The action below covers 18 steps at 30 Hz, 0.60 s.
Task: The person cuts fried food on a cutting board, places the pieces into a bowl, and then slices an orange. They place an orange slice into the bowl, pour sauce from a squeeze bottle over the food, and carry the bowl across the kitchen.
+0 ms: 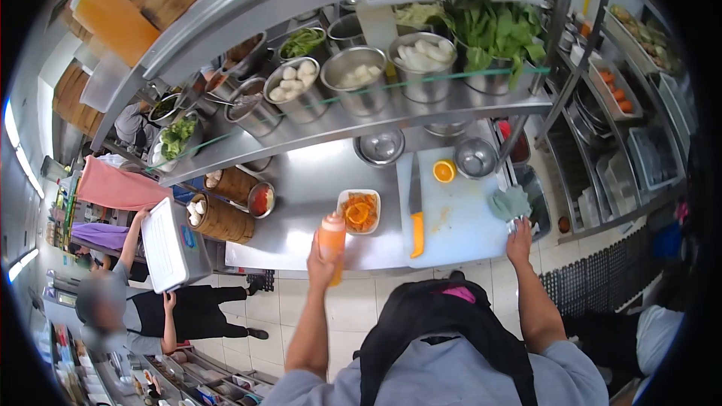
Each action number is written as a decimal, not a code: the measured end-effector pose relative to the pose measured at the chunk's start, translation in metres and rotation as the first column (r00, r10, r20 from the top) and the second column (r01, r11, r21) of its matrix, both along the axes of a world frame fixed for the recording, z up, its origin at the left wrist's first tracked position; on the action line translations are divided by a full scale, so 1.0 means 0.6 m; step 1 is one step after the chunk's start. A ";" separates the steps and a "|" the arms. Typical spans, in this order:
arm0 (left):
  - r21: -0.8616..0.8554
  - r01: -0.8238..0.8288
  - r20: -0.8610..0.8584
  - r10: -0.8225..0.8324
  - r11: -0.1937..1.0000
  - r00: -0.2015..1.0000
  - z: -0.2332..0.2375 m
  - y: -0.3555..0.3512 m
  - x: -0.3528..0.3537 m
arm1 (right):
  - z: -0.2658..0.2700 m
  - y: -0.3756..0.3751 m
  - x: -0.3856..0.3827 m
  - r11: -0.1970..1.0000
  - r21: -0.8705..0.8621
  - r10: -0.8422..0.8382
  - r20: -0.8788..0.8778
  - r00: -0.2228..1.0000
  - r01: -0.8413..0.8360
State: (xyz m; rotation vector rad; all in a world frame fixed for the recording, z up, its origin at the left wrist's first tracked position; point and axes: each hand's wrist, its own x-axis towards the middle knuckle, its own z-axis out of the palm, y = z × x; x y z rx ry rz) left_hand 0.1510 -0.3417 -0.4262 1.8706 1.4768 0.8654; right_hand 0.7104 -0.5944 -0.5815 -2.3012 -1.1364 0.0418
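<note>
My left hand is wrapped around a squeeze bottle of orange sauce, held upright at the table's front edge. Just beyond the bottle, a white square bowl holds orange pieces of food topped with an orange slice. My right hand is at the right edge of the cutting board, its fingers closed around something small and shiny that I cannot make out. A grey-green cloth lies right by those fingers. On the board are a yellow-handled knife and a halved orange.
Metal bowls stand behind the board. A glass-edged shelf above carries metal pots of food and leafy greens. Bamboo steamers stand on the left. Beyond them, another person carries a lidded plastic box. Racks line the right.
</note>
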 end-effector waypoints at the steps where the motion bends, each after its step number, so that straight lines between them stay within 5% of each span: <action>1: -0.104 -0.032 0.280 0.061 0.994 0.958 0.018 -0.020 0.024 | -0.006 -0.002 0.007 1.000 -0.011 0.002 -0.025 1.000 -0.002; 4: 0.037 -0.124 0.499 0.089 0.992 0.862 0.117 -0.003 0.065 | -0.024 0.005 0.015 0.999 -0.040 -0.006 -0.032 0.999 0.005; 7: 0.315 -0.135 0.516 -0.051 0.939 0.855 0.305 0.053 0.034 | -0.022 0.013 0.018 0.999 -0.047 0.009 -0.024 1.000 -0.010; 9: 0.523 -0.291 0.610 -0.114 0.801 0.784 0.425 0.103 -0.002 | -0.009 0.020 0.019 0.999 -0.047 0.004 -0.033 0.999 -0.006; 11: 0.724 -0.363 0.555 -0.183 0.587 0.811 0.628 0.121 -0.008 | -0.001 0.016 0.007 0.997 -0.074 -0.028 -0.031 0.999 0.026; 14: 0.822 -0.338 0.494 -0.281 0.458 0.823 0.859 0.162 -0.003 | -0.012 0.014 0.014 0.998 -0.052 -0.022 -0.033 0.999 0.020; 16: 0.868 -0.341 0.434 -0.216 0.362 0.875 0.954 0.249 -0.030 | -0.038 0.013 0.036 0.999 -0.030 -0.022 -0.081 0.997 0.020; 18: 0.877 -0.388 0.376 0.097 0.284 0.921 1.009 0.293 -0.016 | -0.033 0.010 0.031 1.000 -0.014 -0.027 -0.128 0.991 0.026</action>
